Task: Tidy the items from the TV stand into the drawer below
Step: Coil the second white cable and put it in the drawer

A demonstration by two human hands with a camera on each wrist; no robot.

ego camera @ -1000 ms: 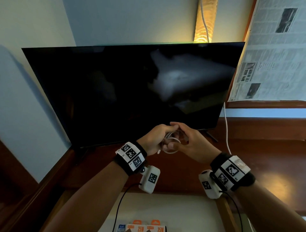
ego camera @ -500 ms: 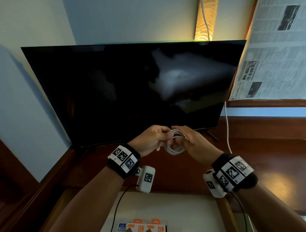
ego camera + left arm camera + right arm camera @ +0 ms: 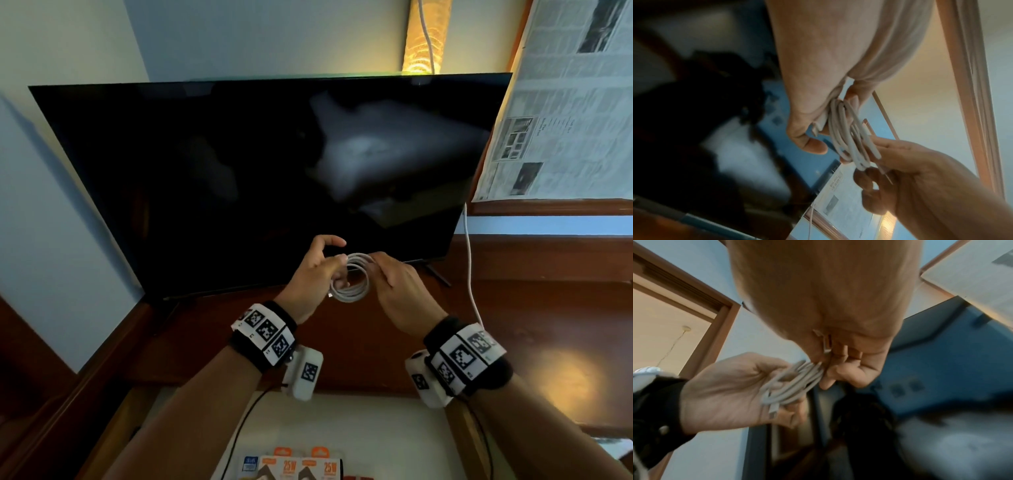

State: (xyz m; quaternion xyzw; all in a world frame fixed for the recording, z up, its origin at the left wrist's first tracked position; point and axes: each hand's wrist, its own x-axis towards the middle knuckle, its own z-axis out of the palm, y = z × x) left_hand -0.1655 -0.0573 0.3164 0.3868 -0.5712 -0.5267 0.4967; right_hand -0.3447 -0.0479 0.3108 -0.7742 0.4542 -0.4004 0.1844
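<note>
A white charging cable (image 3: 354, 281) wound into a small coil hangs between both hands above the dark wooden TV stand (image 3: 359, 342), in front of the TV. My left hand (image 3: 317, 274) holds the coil's left side with its lower fingers curled through the loops, thumb and forefinger raised above. The left wrist view shows the coil (image 3: 846, 138) and a plug end against that palm. My right hand (image 3: 394, 284) pinches the coil's right side; its wrist view shows the coil (image 3: 795, 382) and a plug tip by the fingers. Below, the open drawer (image 3: 359, 431) shows its pale floor.
A large black TV (image 3: 260, 178) fills the back of the stand. A white cord (image 3: 471, 274) hangs down at its right edge. Boxed 25W chargers (image 3: 298, 467) lie at the drawer's near edge. Newspaper (image 3: 561, 113) covers the window on the right.
The hands have drawn slightly apart, and the cable now shows as a neat round coil between them. My left thumb and forefinger have lifted off it.
</note>
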